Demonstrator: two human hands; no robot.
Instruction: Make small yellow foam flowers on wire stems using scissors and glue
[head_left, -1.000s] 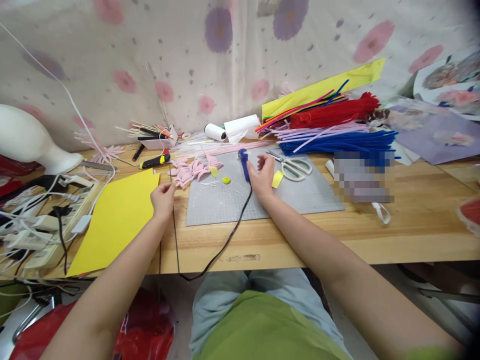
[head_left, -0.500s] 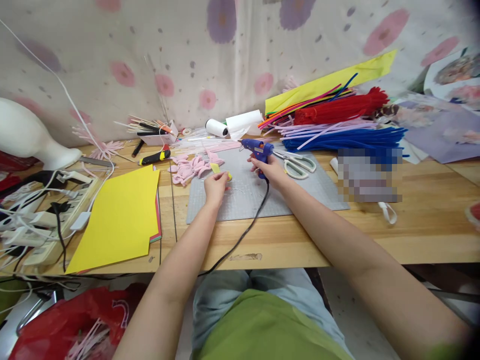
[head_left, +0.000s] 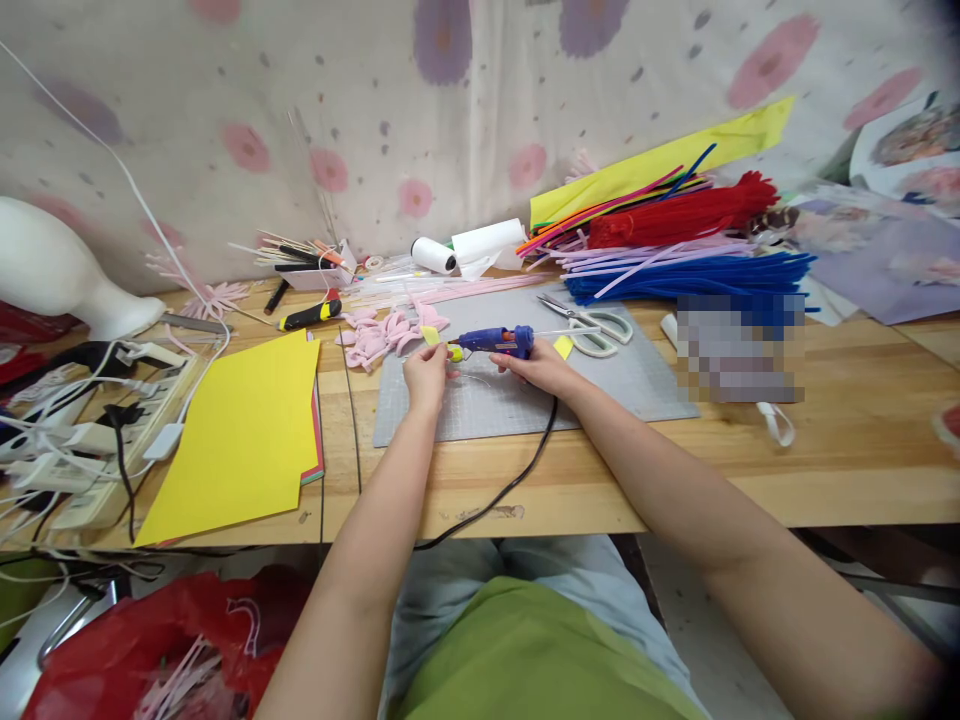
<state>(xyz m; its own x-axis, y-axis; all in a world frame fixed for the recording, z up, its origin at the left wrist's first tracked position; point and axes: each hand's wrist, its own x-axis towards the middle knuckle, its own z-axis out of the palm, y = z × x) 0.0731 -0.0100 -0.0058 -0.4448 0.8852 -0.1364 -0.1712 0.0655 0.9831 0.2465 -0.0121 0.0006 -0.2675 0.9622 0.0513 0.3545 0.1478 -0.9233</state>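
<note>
In my right hand (head_left: 536,367) is a blue hot glue gun (head_left: 499,341), held level over the grey cutting mat (head_left: 615,385) with its nozzle pointing left. A clear glue stick (head_left: 566,331) sticks out of its back. My left hand (head_left: 426,378) pinches a small yellow-green piece (head_left: 456,353), and the nozzle is right at it; whether they touch I cannot tell. A thin white strand (head_left: 474,379) shows below. Just behind my left fingers is a yellow scrap (head_left: 430,335); another yellow scrap (head_left: 563,346) lies beyond my right hand. Scissors (head_left: 592,330) rest on the mat.
Pink fuzzy pieces (head_left: 375,338) are piled left of the mat, near a yellow-black utility knife (head_left: 309,316). Yellow sheets (head_left: 232,440) and a cluttered power strip (head_left: 135,440) lie farther left. Bundled pipe cleaners (head_left: 690,275) stand behind. The gun's black cord (head_left: 517,482) crosses the table edge.
My right hand has turned the glue gun level and brought its nozzle left and down to the piece in my left hand. The left hand has stayed nearly in place.
</note>
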